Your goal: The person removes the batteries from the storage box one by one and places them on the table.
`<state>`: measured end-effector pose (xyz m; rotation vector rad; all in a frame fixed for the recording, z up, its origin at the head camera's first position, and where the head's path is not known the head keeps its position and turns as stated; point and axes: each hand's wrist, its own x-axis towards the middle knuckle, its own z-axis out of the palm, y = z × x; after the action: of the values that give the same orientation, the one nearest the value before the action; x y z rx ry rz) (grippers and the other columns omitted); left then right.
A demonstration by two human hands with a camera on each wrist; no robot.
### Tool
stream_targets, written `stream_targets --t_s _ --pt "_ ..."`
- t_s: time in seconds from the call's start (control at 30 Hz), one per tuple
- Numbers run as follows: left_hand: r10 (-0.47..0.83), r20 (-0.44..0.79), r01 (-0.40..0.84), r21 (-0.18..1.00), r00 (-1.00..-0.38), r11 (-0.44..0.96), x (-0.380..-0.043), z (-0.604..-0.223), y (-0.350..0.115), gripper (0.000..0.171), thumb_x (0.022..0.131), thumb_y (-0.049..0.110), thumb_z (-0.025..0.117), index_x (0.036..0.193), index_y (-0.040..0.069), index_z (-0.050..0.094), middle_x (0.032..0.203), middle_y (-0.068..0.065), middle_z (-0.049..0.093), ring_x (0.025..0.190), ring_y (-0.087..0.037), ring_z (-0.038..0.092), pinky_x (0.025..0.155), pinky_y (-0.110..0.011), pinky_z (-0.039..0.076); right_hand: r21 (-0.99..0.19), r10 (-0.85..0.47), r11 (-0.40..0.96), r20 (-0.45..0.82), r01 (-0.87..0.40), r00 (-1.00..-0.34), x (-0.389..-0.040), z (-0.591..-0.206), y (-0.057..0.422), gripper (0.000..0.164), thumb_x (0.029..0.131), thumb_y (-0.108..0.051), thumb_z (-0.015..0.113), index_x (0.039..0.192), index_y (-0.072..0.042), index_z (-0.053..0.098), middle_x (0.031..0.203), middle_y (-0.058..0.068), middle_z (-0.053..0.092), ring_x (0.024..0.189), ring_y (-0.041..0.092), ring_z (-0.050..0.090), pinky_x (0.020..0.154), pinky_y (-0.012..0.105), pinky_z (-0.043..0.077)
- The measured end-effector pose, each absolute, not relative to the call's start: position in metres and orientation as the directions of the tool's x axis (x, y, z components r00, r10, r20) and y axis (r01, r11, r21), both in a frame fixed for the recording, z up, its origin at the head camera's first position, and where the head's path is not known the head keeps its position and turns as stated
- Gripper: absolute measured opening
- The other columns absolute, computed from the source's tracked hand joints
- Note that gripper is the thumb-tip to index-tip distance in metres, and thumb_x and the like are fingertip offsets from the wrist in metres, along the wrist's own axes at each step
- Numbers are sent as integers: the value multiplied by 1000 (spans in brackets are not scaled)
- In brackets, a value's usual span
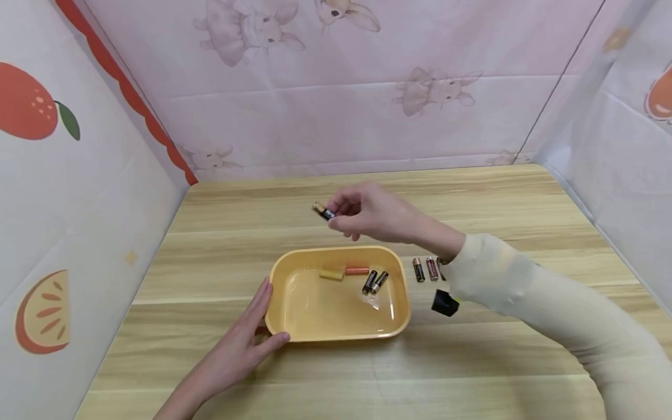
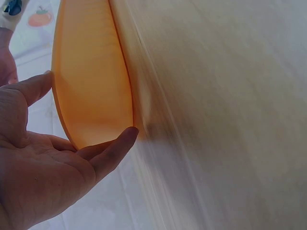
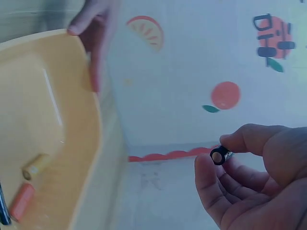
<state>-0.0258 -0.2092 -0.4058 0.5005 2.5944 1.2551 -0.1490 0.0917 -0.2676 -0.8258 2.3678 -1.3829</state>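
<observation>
My right hand (image 1: 362, 213) pinches a black AA battery with a copper-coloured end (image 1: 321, 210) between thumb and fingers, above the table beyond the tub's far rim. Seen end-on in the right wrist view, the battery (image 3: 218, 155) shows a flat round end. My left hand (image 1: 247, 335) holds the left near corner of a yellow plastic tub (image 1: 336, 337), thumb on the near side and fingers along the left side. Inside the tub lie a yellow battery (image 1: 331, 274), an orange-red battery (image 1: 357, 270) and two black batteries (image 1: 370, 282) side by side.
Right of the tub, a short row of batteries (image 1: 418, 269) lies on the wooden table (image 1: 236, 210), partly covered by my right sleeve (image 1: 504, 274). A black angular piece (image 1: 445, 303) shows below that sleeve. Printed sheets (image 1: 336, 128) wall in the table's back and sides.
</observation>
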Motion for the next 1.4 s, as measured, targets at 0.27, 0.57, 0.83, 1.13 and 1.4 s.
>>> stream_targets --t_s 0.27,0.57,0.83,1.13,1.4 --pt "391 -56 194 798 -919 570 -26 -406 -208 96 99 29 73 165 2 9 172 -10 -3 134 -34 51 101 -37 52 -863 -509 396 78 -313 -857 -138 -245 129 16 98 -7 70 113 0 69 92 12 68 79 25 66 68 31 60" --pt "402 -63 184 817 -913 546 -27 -406 -210 97 100 30 72 166 7 5 172 -12 -5 144 -37 38 102 -39 52 -875 -389 414 78 -250 -918 -124 -236 169 21 100 -18 70 112 0 68 90 12 69 77 25 65 74 29 58" --pt "399 -63 189 807 -915 559 -27 -408 -212 97 100 31 72 166 8 5 172 -11 -4 141 -34 43 101 -39 52 -903 -310 373 95 -213 -946 -118 -241 202 19 100 -13 69 109 4 65 86 9 69 73 22 65 76 28 57" --pt "407 -38 211 810 -913 547 -27 -407 -212 97 99 31 72 166 6 6 172 -13 -4 136 -32 48 99 -38 54 -897 -151 431 33 -96 -988 -113 -264 233 20 101 -18 70 107 1 66 85 5 69 76 20 65 80 24 54" --pt "403 -45 199 816 -914 543 -27 -406 -211 96 99 26 74 165 4 8 172 -11 -3 122 -25 60 97 -37 55 -936 -162 351 -27 -32 -986 -116 -300 265 17 104 -17 65 108 -1 64 83 0 64 70 15 61 73 26 55"
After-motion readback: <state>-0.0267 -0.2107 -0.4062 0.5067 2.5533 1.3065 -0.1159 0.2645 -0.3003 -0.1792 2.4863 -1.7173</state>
